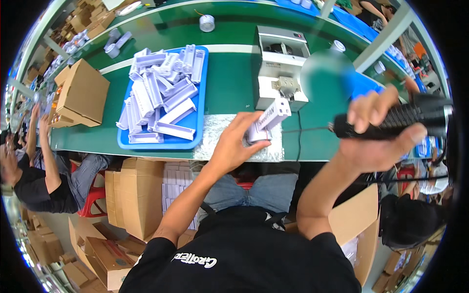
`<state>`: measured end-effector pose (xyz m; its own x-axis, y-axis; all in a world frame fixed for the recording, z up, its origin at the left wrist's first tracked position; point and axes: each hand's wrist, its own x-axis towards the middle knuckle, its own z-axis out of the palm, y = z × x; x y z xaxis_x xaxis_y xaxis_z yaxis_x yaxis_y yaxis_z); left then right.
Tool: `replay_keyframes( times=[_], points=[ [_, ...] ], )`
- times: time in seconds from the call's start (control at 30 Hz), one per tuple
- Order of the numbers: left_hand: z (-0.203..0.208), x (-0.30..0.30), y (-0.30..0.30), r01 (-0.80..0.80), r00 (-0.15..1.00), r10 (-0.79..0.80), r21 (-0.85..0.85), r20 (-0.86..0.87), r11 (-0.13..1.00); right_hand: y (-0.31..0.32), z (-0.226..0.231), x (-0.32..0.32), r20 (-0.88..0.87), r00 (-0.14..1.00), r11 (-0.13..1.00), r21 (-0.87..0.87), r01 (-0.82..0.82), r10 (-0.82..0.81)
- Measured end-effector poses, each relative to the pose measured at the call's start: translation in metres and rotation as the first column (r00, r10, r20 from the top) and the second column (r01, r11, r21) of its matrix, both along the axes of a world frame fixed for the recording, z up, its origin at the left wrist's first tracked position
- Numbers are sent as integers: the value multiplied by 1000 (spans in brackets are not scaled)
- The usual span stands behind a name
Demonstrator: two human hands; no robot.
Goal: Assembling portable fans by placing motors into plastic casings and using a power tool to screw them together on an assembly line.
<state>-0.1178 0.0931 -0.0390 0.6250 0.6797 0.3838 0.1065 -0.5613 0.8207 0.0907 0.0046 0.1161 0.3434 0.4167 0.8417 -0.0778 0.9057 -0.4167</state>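
My left hand [233, 146] is closed around the lower part of a white plastic housing [274, 113]. The housing stands tilted on a sheet of bubble wrap [215, 131] near the table's front edge. At the right, raised and apart from the housing, a black electric screwdriver [391, 122] lies across my right hand [373, 139], whose fingers wrap it. Its thin tip points left, toward the housing. To the left of my left hand, a blue tray [201, 88] holds a heap of white plastic shells [178, 112].
Beyond the bubble wrap stands a grey and white bench machine [282, 63] with a cable running down beside it. A cardboard box [85, 93] is left of the tray. A white round part [206, 23] lies far back. At left sits another person [44, 176].
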Motion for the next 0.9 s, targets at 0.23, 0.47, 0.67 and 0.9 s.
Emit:
replay_keyframes(
  times=[0.23, 0.47, 0.67, 0.9],
  points=[
    [35, -23, 7, 112, 993, -114, -29, -45, 993, -32, -74, 37, 226, 796, 656, -465, 595, -562],
    [108, -32, 129, 32, 998, -34, -43, -46, 999, -51, -176, 52, 294, 632, 273, -716, 643, -717],
    [105, -43, 349, -167, 960, 176, 62, -218, 984, -44, -173, 38, 510, 429, 70, -581, 811, -745],
    [46, -95, 523, -410, 810, 305, -112, -501, 905, -33, -179, 32, 510, 429, 61, -589, 806, -745]
  ],
)
